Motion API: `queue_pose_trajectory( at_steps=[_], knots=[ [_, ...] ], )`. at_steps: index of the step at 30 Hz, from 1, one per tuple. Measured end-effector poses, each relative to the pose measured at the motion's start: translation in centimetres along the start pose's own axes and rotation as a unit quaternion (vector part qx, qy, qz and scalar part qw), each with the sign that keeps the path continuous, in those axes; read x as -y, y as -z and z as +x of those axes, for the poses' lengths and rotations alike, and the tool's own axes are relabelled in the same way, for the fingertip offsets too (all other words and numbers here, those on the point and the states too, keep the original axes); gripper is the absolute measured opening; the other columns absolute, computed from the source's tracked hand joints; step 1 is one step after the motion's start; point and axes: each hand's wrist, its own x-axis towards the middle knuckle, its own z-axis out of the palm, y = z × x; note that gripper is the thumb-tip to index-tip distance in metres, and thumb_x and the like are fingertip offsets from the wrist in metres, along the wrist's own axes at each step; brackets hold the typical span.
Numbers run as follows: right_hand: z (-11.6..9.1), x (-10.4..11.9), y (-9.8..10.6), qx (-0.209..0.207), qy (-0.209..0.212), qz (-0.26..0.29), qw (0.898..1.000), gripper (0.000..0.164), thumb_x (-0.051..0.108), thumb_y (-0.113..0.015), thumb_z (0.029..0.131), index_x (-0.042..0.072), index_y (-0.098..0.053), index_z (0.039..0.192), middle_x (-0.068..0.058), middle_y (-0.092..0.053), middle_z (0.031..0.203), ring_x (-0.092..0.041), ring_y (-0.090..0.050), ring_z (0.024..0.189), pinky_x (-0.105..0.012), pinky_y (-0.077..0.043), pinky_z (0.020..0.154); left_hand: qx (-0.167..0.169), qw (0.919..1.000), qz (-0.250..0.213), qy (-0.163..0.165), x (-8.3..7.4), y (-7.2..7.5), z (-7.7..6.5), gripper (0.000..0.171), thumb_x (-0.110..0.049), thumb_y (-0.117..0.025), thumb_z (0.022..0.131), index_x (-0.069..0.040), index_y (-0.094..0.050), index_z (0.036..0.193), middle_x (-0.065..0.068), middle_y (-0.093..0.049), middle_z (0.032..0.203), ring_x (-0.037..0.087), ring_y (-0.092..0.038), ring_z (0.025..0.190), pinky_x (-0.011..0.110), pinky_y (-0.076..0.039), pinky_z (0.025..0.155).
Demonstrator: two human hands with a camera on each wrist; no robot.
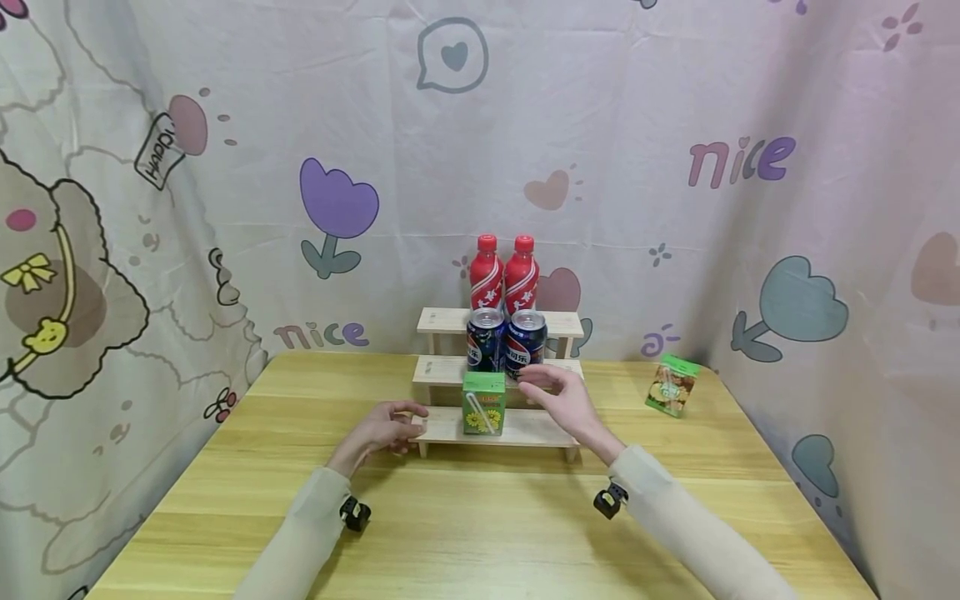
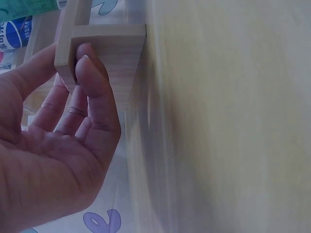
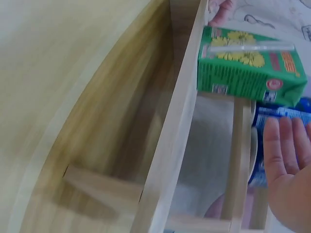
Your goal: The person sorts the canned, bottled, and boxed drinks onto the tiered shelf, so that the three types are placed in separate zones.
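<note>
A three-step wooden display rack (image 1: 536, 428) stands on the table. My left hand (image 1: 384, 427) pinches the left end of its lowest step; in the left wrist view the thumb and curled fingers (image 2: 95, 80) lie on either side of the board. A green drink carton (image 1: 483, 392) with yellow flowers and a straw stands on that step. My right hand (image 1: 566, 408) hovers right of the carton, before the dark blue soda cans (image 1: 527, 343) on the middle step. Its fingers (image 3: 275, 145) look straight in the right wrist view; whether they touch a can I cannot tell.
Two red bottles (image 1: 522, 275) stand on the top step, behind the cans. Another drink carton (image 1: 671, 387), brown and green, stands at the table's right rear. A printed curtain (image 1: 390, 167) hangs behind and at both sides of the wooden table (image 1: 465, 525).
</note>
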Motion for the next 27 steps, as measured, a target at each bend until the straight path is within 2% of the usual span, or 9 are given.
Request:
queue_pose_trajectory(
  at_steps=[4,8,11,16,20,25,27],
  knots=[
    [-0.3,-0.5,1.0,0.003,-0.015,0.046,0.999,0.033,0.011,-0.067,0.093,-0.005,-0.063,0.122,-0.029,-0.066,0.116,-0.028,-0.07,0.091,-0.048,-0.06,0.081,0.0,1.0,-0.003,0.0,0.0,0.0,-0.1,0.042,-0.009,-0.071,0.087,-0.002,-0.058,0.126,0.004,-0.063,0.077,0.017,-0.061,0.064,0.025,-0.055,0.056],
    [-0.4,-1.2,1.9,-0.03,-0.027,0.053,0.998,0.03,0.01,-0.066,0.093,-0.007,-0.064,0.117,-0.03,-0.067,0.109,-0.016,-0.07,0.083,-0.041,-0.062,0.077,0.001,1.0,-0.005,0.001,0.0,-0.1,-0.3,0.041,-0.008,-0.07,0.087,-0.002,-0.058,0.126,0.004,-0.063,0.077,0.017,-0.06,0.064,0.025,-0.055,0.055],
    [-0.6,-1.8,2.6,-0.082,-0.03,0.041,0.995,0.028,0.014,-0.068,0.092,-0.006,-0.067,0.111,-0.023,-0.071,0.097,-0.017,-0.07,0.076,-0.032,-0.063,0.07,0.0,1.0,-0.006,0.001,0.0,-0.1,-0.3,0.04,-0.008,-0.07,0.087,-0.002,-0.058,0.125,0.004,-0.062,0.077,0.017,-0.06,0.063,0.025,-0.054,0.055],
    [-1.1,-2.9,3.9,-0.164,-0.028,0.044,0.985,0.026,0.015,-0.069,0.092,-0.007,-0.068,0.106,-0.013,-0.073,0.084,-0.027,-0.07,0.072,-0.03,-0.062,0.065,-0.003,0.9999,-0.008,0.006,0.0,-0.1,-0.3,0.041,-0.009,-0.071,0.086,-0.003,-0.059,0.125,0.004,-0.063,0.078,0.018,-0.061,0.064,0.025,-0.055,0.056],
    [-1.3,-3.4,5.0,-0.206,-0.033,0.06,0.976,0.024,0.009,-0.067,0.093,-0.011,-0.065,0.106,-0.01,-0.072,0.078,-0.019,-0.068,0.064,-0.03,-0.062,0.062,-0.003,1.0,-0.008,0.004,0.0,-0.1,-0.2,0.041,-0.009,-0.071,0.087,-0.002,-0.058,0.125,0.004,-0.062,0.077,0.018,-0.06,0.064,0.025,-0.054,0.056],
    [-1.6,-4.1,6.1,-0.262,-0.05,0.072,0.961,0.026,0.012,-0.067,0.093,-0.011,-0.065,0.107,0.008,-0.069,0.07,-0.008,-0.065,0.062,-0.022,-0.06,0.06,-0.001,1.0,-0.006,0.002,-0.1,-0.1,-0.2,0.042,-0.009,-0.071,0.087,-0.002,-0.058,0.126,0.005,-0.063,0.078,0.018,-0.061,0.065,0.025,-0.055,0.057],
    [-1.8,-4.4,6.5,-0.285,-0.051,0.07,0.955,0.027,0.015,-0.067,0.093,-0.009,-0.065,0.106,0.011,-0.068,0.069,-0.007,-0.065,0.062,-0.02,-0.059,0.059,-0.001,1.0,-0.005,0.002,-0.1,-0.1,-0.3,0.042,-0.01,-0.071,0.087,-0.002,-0.058,0.126,0.005,-0.063,0.078,0.018,-0.061,0.066,0.026,-0.055,0.057]
  ],
)
